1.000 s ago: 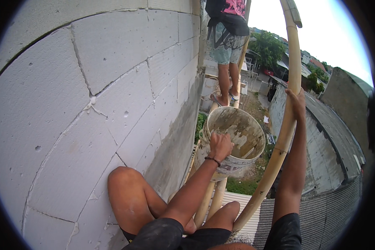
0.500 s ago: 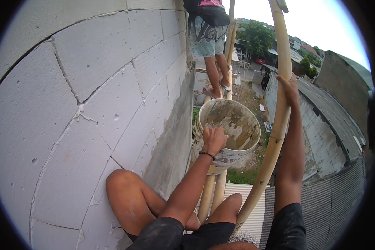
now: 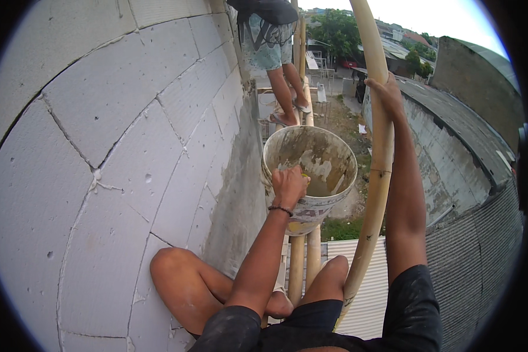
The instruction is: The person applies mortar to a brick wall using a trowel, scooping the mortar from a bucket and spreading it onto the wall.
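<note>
My left hand [image 3: 288,186] is closed over the near side of a large, mortar-smeared white bucket [image 3: 341,146]. A small bit of yellow [image 3: 304,178] shows by its fingers; I cannot make out what they grip. My right hand [image 3: 385,94] grips an upright bamboo pole [image 3: 381,167] to the right of the bucket. The bucket stands on horizontal bamboo poles [image 3: 313,261] between my bent knees and another person's feet. The inside of the bucket is coated in grey residue, and its lower contents are partly hidden by my hand.
A pale block wall [image 3: 111,105] with a grey cemented strip [image 3: 229,193] runs along my left. Another person's legs [image 3: 278,88] stand on the poles ahead. Corrugated roofing [image 3: 457,270] lies below at right; a grassy yard [image 3: 346,227], trees [image 3: 337,32] and buildings lie beyond.
My view has shifted, so the bucket, pole and standing person sit further left and higher in the picture; the pink top has left view. Both hands keep their places on bucket and pole.
</note>
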The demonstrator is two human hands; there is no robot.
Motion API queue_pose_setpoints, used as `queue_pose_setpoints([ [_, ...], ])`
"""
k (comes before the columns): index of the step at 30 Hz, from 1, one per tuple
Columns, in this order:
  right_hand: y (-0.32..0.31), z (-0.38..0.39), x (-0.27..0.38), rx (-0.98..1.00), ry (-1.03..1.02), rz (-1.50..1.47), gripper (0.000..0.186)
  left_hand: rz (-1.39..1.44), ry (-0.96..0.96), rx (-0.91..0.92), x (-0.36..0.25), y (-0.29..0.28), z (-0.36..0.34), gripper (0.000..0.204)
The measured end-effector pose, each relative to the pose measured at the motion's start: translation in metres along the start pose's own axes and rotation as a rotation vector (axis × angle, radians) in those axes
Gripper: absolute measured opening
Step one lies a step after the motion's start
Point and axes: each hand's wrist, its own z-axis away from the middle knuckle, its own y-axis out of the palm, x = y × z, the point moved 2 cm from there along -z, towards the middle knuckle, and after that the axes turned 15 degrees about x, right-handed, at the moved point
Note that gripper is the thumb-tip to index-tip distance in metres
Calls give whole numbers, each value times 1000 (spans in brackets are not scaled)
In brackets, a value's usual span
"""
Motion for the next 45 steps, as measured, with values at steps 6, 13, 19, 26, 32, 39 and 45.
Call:
queue_pose_setpoints([
  [6,2,0,1,5,-1,3,75,-5,-7,5,1,-1,1,30],
  [13,-1,4,5,23,22,-27,80,22,-5,-5,-1,-1,1,29],
  [19,1,4,7,6,-8,-20,72,33,-18,-6,-2,-2,2,27],
  [26,0,7,12,10,-21,-45,72,18,-42,90,1,-5,0,34],
  [32,1,8,11,-1,1,-28,77,28,-34,69,2,-1,1,34],
  [39,1,-1,0,22,-15,-6,75,33,-3,2,2,1,0,28],
  [45,0,2,8,25,15,0,75,14,-16,29,2,-1,-2,30],
])
